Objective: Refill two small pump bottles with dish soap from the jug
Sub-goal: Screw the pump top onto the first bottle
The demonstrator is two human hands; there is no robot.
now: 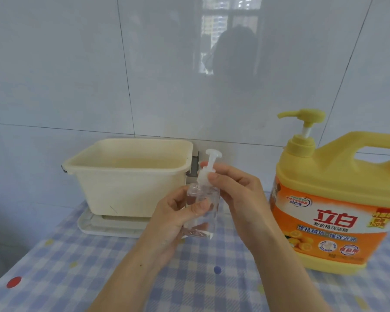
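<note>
A small clear pump bottle (204, 207) is held above the checked tablecloth at centre. My left hand (173, 218) grips its body from the left, thumb across the front. My right hand (236, 188) pinches the white pump collar (205, 175) at the bottle's neck; the pump head sticks up above my fingers. The bottle looks nearly empty, with a little liquid at the bottom. The large yellow dish soap jug (338, 199), with an orange label and a yellow pump on top, stands upright on the right. No second small bottle is in view.
A cream plastic tub (124, 174) sits on a white tray (108, 228) at the back left, against the tiled wall. The blue checked tablecloth (200, 278) covers the table in front of the tub and jug.
</note>
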